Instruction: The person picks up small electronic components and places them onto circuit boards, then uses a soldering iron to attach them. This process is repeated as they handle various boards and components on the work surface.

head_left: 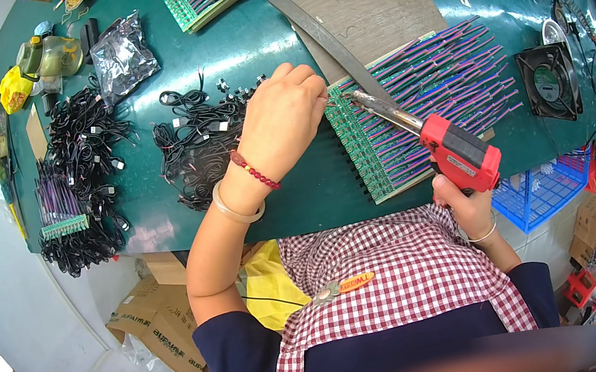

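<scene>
Gripping the red soldering gun (pixel 460 157) in my right hand (pixel 467 205), fingers wrapped tight round its handle at the near edge of the green tabletop (pixel 263 33), and its metal tip is angled up and left onto the row of green circuit boards (pixel 355 140). My left hand (pixel 284 115) is curled shut just beside that tip, fingertips pinched together right at the boards' left edge. I think there's a thin wire or solder in that pinch, but it's too fine to tell. Holding it that close makes sense to me: whatever I'm feeding has to meet the hot tip on the pad.

From the head camera, the boards lie side by side on a wooden slab (pixel 371 10), purple wires (pixel 447 80) fanning off to the right, so every solder edge faces me in one line. A grey metal bar (pixel 324 38) lies slanted across the slab.

Left of my hand sits a heap of black cables (pixel 195 144), within easy reach. Near the far left corner, a crumpled silver bag (pixel 122 57), contents not visible. A small black fan (pixel 549 82) stands by the right edge. Below that edge, a blue wire basket (pixel 542 192); I can't make out what's inside.
</scene>
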Available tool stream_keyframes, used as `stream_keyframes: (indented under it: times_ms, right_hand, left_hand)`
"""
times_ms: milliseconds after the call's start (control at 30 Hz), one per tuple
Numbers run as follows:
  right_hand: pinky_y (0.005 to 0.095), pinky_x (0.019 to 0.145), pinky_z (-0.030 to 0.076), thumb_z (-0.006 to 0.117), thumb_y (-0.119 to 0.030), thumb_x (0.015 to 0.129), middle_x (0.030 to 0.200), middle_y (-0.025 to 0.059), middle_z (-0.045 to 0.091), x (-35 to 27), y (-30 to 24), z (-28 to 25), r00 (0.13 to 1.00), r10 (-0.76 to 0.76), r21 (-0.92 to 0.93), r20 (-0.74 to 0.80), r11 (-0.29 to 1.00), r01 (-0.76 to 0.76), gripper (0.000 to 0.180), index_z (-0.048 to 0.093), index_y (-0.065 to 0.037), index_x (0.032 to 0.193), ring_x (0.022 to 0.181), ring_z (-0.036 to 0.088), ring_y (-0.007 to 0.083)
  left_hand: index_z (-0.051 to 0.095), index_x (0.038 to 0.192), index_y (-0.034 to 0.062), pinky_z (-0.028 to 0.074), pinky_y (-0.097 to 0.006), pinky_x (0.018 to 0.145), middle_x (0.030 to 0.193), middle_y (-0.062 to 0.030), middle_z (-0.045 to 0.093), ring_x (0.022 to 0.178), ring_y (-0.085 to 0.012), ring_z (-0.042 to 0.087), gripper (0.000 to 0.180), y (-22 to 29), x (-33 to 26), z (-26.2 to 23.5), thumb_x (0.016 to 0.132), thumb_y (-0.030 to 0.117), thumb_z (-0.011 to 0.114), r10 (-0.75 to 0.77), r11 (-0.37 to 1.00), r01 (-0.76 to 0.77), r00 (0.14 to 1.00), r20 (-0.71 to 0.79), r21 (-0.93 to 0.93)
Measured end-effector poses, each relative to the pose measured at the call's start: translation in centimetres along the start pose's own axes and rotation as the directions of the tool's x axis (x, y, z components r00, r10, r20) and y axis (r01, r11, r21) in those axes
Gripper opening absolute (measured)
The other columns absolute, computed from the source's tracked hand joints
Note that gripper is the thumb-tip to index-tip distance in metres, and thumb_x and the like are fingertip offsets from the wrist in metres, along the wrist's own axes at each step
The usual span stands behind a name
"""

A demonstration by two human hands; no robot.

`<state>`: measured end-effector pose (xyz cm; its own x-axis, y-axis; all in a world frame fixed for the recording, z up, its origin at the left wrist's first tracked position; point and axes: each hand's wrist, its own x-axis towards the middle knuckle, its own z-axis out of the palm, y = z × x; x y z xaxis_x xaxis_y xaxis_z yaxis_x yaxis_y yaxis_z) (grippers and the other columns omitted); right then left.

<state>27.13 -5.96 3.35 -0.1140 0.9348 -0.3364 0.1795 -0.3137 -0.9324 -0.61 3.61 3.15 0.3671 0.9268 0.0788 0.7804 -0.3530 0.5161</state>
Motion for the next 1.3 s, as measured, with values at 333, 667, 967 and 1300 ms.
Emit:
stream_keyframes:
  times_ms: [333, 667, 967, 1300]
  right_hand:
    - [0.0242, 0.048, 0.039, 0.056, -0.004, 0.080, 0.061, 0.0045, 0.051, 0.3, -1.6, 0.1, 0.997, 0.057, 0.142, -0.045, 0.989, -0.050, 0.031, 0.050, 0.004, 0.109, 0.049, 0.047, 0.0103]
    - [0.0240, 0.046, 0.038, 0.054, -0.006, 0.082, 0.059, 0.0050, 0.048, 0.7, -2.1, 0.0, 0.997, 0.043, 0.273, -0.067, 0.962, -0.023, 0.030, 0.047, 0.004, 0.109, 0.047, 0.044, 0.0105]
    - [0.0247, 0.045, 0.038, 0.053, -0.005, 0.081, 0.057, 0.0048, 0.045, 1.0, -2.0, -0.3, 0.996, 0.015, 0.339, -0.092, 0.941, 0.017, 0.031, 0.046, 0.004, 0.109, 0.046, 0.042, 0.0107]
    - [0.0239, 0.045, 0.038, 0.052, -0.006, 0.081, 0.057, 0.0045, 0.045, 1.0, -2.4, -0.5, 0.994, -0.005, 0.345, -0.113, 0.938, 0.044, 0.031, 0.046, 0.004, 0.109, 0.046, 0.042, 0.0101]
  left_hand:
    - [0.058, 0.074, 0.0061, 0.045, -0.035, 0.067, 0.077, -0.0048, 0.052, 0.076, -0.0249, 0.051, 0.005, 1.0, -0.2, -0.1, 0.070, 0.006, 0.062, -0.022, 0.999, 0.020, 0.996, -0.085, -0.027]
    - [0.058, 0.073, 0.0104, 0.040, -0.033, 0.064, 0.076, -0.0020, 0.048, 0.073, -0.0196, 0.047, 0.011, 0.7, -0.3, 1.5, 0.067, 0.011, 0.067, 0.122, 0.984, -0.096, 0.977, -0.175, 0.152]
    - [0.052, 0.078, 0.0105, 0.038, -0.033, 0.071, 0.073, -0.0024, 0.044, 0.072, -0.0172, 0.047, 0.015, 0.5, -0.1, 2.5, 0.069, 0.011, 0.064, 0.290, 0.879, -0.195, 0.943, -0.163, 0.436]
    - [0.048, 0.071, 0.0088, 0.037, -0.034, 0.071, 0.071, -0.0025, 0.045, 0.070, -0.0185, 0.047, 0.015, 0.7, 0.4, 2.7, 0.066, 0.009, 0.063, 0.273, 0.940, -0.200, 0.927, -0.257, 0.277]
